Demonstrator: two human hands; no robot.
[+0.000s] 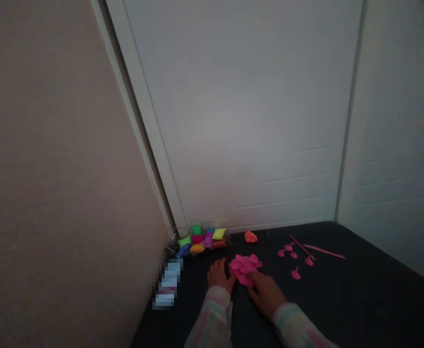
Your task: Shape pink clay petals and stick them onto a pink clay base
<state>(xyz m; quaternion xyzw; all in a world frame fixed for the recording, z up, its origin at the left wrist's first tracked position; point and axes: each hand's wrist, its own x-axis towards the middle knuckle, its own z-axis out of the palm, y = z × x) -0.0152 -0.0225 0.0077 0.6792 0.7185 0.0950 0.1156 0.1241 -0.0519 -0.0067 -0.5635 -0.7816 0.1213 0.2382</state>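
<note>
A flat pink clay piece (245, 265) with a scalloped edge and small round discs on it lies on the black table, much like a flower. My left hand (219, 275) rests beside it on the table, fingers spread, with the thumb at its left edge. At the near right edge, my right hand (267, 293) has its index finger on the clay and its thumb curled close below, in a pinch. The fingertips partly cover that edge. Right of the hands lie several small pink clay pieces (296, 274) with thin stems.
A clear bag of colourful clay packets (204, 240) lies at the back left. Behind the pink piece sits an orange lump (250, 237). Two thin pink strips (324, 251) lie at the right. A blurred-out pale item (168, 284) is by the left wall; a white panel (248, 121) closes the back.
</note>
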